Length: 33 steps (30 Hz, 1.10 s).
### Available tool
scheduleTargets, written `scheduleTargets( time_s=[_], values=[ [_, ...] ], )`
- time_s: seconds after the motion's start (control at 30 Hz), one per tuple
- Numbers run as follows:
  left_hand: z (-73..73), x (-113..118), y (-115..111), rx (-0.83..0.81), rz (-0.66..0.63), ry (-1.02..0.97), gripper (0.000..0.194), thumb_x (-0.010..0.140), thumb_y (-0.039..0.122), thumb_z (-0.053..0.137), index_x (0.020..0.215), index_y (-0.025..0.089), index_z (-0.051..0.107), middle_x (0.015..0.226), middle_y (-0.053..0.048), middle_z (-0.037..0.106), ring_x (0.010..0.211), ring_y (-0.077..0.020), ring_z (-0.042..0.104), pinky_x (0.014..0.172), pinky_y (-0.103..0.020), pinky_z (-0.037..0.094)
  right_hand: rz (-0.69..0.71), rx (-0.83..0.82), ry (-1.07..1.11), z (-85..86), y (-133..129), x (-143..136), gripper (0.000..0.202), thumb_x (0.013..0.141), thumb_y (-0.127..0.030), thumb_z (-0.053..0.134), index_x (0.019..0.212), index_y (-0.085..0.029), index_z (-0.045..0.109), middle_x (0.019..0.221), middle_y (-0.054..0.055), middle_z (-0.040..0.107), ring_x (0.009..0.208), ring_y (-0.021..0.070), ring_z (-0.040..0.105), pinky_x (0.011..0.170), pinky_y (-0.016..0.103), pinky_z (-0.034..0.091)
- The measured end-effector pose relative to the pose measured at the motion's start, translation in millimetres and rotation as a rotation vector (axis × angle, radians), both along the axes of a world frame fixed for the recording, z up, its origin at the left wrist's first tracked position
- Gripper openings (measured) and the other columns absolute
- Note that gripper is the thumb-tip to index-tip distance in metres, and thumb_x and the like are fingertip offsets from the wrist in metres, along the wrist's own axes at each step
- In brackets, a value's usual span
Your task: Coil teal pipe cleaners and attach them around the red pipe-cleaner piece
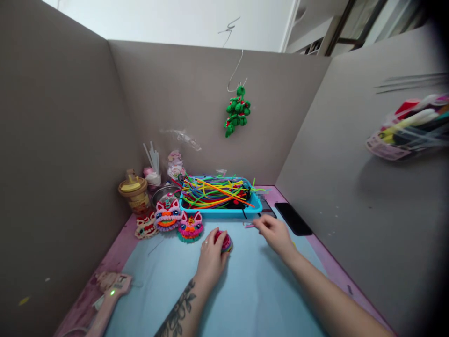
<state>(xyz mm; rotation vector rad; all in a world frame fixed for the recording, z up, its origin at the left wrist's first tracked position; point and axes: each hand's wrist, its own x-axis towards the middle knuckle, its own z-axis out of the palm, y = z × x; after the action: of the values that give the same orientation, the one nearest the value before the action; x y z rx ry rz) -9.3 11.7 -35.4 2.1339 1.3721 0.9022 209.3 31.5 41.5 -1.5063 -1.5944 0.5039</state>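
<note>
My left hand is closed around a small round craft piece with pink and multicoloured bands. Its underside is hidden by the fingers and the mat. To the right, my right hand pinches a short pink-purple strip, perhaps a piece of pipe cleaner, bent at its far end. The two hands are apart, just above the light blue mat. Left of my left hand sit fuzzy animal-head crafts: a pink one, a lilac and orange one, and a red and white one.
A blue tray heaped with colourful pipe cleaners stands at the back. A black phone lies right. Front left is a pink glue gun with a green light. A lidded cup stands back left. Grey panels enclose the table.
</note>
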Motion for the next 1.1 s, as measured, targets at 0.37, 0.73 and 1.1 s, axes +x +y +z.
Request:
scheduleTargets(
  time_s=[0.37,0.73,1.1],
  values=[
    [-0.4,-4,-3,0.341,-0.002,-0.045,0.051,0.085,0.017,0.051,0.135,0.020,0.038,0.134,-0.017,0.048,0.127,-0.0282,0.043,0.101,-0.053,0.039,0.359,-0.056,-0.710,17.1,212,-76,0.091,0.069,-0.048,0.068,0.144,-0.012,0.030,0.148,0.018,0.032,0.138,0.0362,0.021,0.110,0.052,0.019],
    [5.3,-2,-3,0.346,-0.015,-0.077,0.039,0.086,0.015,0.050,0.125,0.018,0.048,0.121,-0.014,0.059,0.116,-0.0245,0.053,0.095,-0.047,0.046,0.644,-0.127,-0.956,-8.4,198,-64,0.107,0.053,-0.042,0.078,0.144,-0.012,0.030,0.147,0.019,0.032,0.140,0.0379,0.013,0.112,0.050,0.017],
    [5.4,-2,-3,0.343,-0.062,-0.109,0.036,0.086,0.013,0.048,0.122,0.019,0.049,0.117,-0.012,0.062,0.110,-0.0229,0.056,0.094,-0.044,0.047,0.520,-0.076,-1.064,-20.0,209,-108,0.125,0.050,-0.037,0.081,0.149,-0.020,0.007,0.143,0.025,0.035,0.124,0.0410,0.043,0.100,0.048,0.031]
  ],
)
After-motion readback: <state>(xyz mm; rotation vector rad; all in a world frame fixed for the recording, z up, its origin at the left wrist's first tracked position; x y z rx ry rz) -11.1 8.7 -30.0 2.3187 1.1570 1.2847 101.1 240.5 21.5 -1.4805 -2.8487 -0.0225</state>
